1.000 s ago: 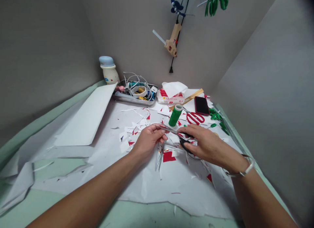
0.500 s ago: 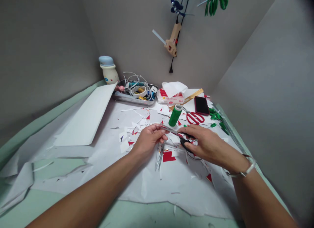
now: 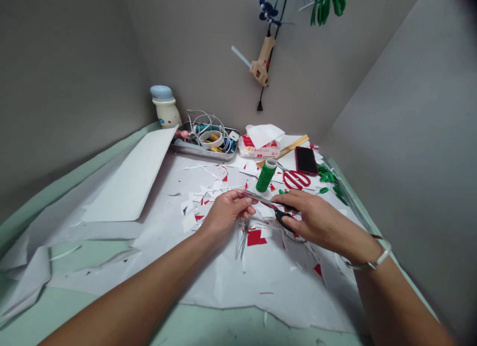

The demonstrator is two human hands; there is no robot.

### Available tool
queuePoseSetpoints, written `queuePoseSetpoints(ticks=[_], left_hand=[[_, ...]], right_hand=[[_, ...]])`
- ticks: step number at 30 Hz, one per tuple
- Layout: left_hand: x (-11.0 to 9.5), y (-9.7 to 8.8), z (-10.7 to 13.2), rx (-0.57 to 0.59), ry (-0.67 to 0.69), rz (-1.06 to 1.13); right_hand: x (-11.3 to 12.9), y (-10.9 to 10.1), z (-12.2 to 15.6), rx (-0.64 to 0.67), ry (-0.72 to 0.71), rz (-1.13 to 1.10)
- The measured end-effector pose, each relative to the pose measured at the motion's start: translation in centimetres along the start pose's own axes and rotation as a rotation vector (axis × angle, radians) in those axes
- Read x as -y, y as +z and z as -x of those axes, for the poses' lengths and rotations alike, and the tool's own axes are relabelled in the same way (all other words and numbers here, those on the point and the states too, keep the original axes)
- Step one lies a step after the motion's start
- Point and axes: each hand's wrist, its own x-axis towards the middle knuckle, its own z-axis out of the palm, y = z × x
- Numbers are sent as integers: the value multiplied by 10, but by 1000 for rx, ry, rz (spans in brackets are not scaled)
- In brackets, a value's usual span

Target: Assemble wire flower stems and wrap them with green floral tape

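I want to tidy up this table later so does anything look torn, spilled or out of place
Yes. At the left, the white covering paper is torn and creased, baring the green surface beneath. Red and white scraps also lie scattered untidily around the green spool. No liquid spill shows.

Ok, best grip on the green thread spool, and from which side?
Probably the upper wound part, below the white top, coming from above: the green thread spool stands on end, tall and narrow, with the left hand and black-handled scissors crowding its near side.
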Motion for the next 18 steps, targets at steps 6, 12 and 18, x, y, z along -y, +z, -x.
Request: queuePoseSetpoints(ticks=[6, 12, 18], left_hand=[[0, 0, 0, -4, -8, -9], [3, -2, -1, 12, -11, -43], [3, -2, -1, 13, -6, -59]], right_hand=[[0, 0, 0, 1, 0, 16], [1, 2, 0, 14, 16, -4], [3, 0, 0, 21, 16, -6]])
